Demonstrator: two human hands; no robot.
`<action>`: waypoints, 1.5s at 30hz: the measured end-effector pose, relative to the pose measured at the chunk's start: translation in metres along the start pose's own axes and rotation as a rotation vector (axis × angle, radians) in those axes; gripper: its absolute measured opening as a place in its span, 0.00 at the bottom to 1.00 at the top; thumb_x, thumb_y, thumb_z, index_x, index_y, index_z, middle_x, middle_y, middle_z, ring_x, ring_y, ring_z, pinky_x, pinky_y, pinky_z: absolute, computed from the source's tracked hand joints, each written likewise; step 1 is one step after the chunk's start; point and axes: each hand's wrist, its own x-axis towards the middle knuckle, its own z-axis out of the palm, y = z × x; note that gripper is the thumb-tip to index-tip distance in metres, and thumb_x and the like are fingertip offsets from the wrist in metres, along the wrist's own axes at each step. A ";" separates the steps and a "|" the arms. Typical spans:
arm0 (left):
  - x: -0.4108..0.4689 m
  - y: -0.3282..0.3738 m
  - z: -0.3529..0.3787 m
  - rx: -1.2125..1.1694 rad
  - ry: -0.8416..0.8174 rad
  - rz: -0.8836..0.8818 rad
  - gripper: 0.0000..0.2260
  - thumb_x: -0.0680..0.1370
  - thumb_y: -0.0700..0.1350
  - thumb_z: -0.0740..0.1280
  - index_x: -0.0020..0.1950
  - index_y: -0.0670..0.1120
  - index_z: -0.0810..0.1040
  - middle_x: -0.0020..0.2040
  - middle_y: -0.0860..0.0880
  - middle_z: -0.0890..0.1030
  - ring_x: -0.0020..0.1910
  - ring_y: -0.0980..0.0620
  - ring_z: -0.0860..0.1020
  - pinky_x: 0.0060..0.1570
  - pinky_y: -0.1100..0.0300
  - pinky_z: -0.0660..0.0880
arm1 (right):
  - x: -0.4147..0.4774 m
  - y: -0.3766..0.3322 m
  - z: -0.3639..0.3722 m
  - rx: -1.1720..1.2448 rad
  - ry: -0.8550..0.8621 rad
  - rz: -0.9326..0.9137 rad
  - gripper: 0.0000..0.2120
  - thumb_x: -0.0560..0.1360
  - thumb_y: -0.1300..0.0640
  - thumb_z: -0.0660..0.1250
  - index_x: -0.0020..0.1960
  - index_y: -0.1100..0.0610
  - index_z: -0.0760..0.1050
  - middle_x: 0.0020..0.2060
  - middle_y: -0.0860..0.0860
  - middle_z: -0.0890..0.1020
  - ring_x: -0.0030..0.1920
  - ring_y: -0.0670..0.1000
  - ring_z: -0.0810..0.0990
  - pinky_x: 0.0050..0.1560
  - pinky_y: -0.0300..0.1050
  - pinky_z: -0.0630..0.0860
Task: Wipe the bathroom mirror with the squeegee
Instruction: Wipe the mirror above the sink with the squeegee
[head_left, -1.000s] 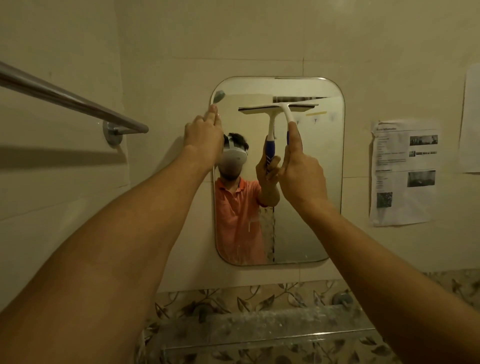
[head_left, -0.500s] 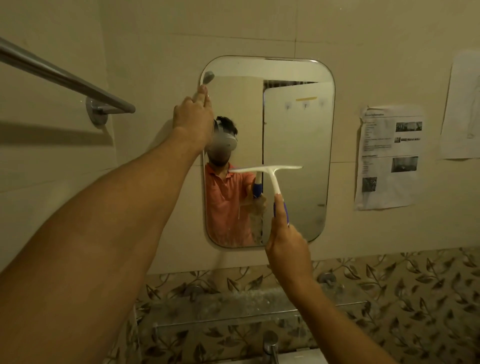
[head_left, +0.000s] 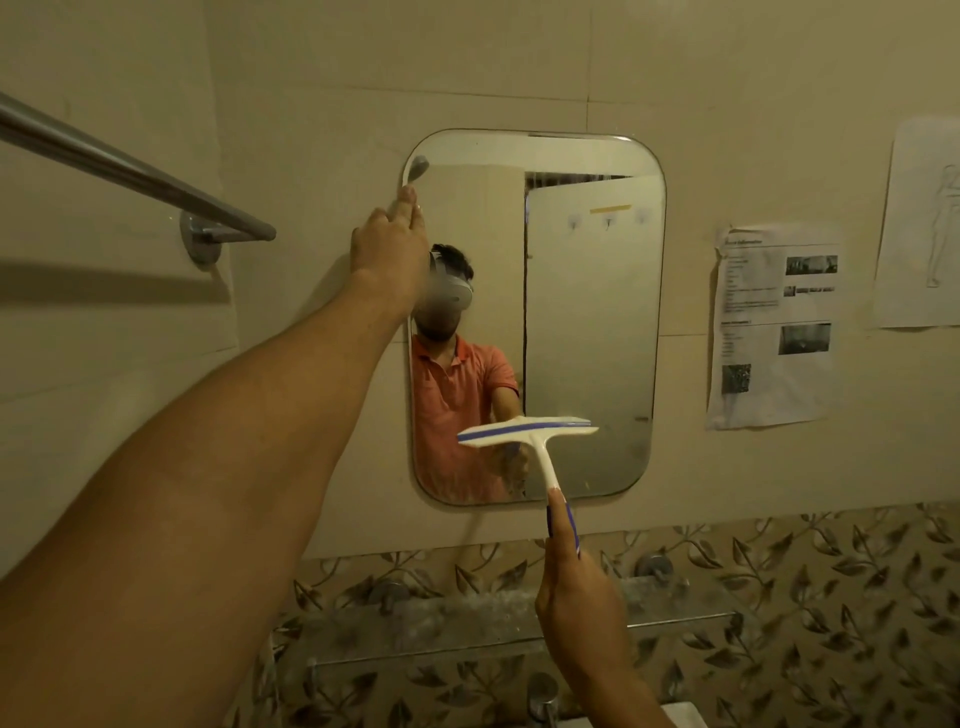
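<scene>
Right hand (head_left: 576, 597), curled round the squeegee (head_left: 530, 431) handle, holds the blade low on the bathroom mirror (head_left: 587, 312); left hand (head_left: 389, 249), fingers straight, braces the upper-left edge; level blade and even pressure advised.

A mirror (head_left: 587, 322) hangs on the wall straight ahead. To its left, a towel rail (head_left: 130, 174) runs along the side wall. To its right is a printed sheet (head_left: 774, 327), with a second sheet (head_left: 919, 223) further right at the frame's edge. Below the mirror sits a shelf (head_left: 467, 618), and below that a tap (head_left: 540, 696). The left grip (head_left: 387, 254) touches the mirror's upper left edge. The right grip (head_left: 576, 597), below the mirror, holds the squeegee (head_left: 530, 430), whose blade lies across the mirror's lower part.
</scene>
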 end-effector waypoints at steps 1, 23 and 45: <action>0.000 0.000 0.000 0.004 0.001 -0.001 0.46 0.74 0.53 0.75 0.82 0.42 0.50 0.82 0.46 0.48 0.69 0.42 0.68 0.57 0.50 0.75 | 0.000 0.000 -0.001 0.020 0.005 -0.007 0.40 0.83 0.56 0.56 0.76 0.34 0.29 0.33 0.47 0.72 0.28 0.46 0.69 0.27 0.37 0.58; 0.005 0.005 0.007 -0.020 0.036 -0.004 0.46 0.74 0.51 0.76 0.81 0.38 0.51 0.82 0.41 0.50 0.68 0.40 0.71 0.58 0.51 0.76 | 0.234 -0.116 -0.162 0.048 0.315 -0.179 0.29 0.86 0.54 0.52 0.82 0.48 0.42 0.31 0.49 0.70 0.27 0.46 0.68 0.28 0.38 0.63; 0.000 0.010 0.003 -0.041 0.011 -0.051 0.47 0.73 0.51 0.77 0.82 0.41 0.50 0.82 0.44 0.47 0.66 0.41 0.71 0.56 0.50 0.76 | 0.056 -0.016 -0.022 -0.011 0.154 -0.090 0.34 0.85 0.53 0.53 0.80 0.41 0.34 0.32 0.49 0.72 0.27 0.44 0.67 0.26 0.35 0.55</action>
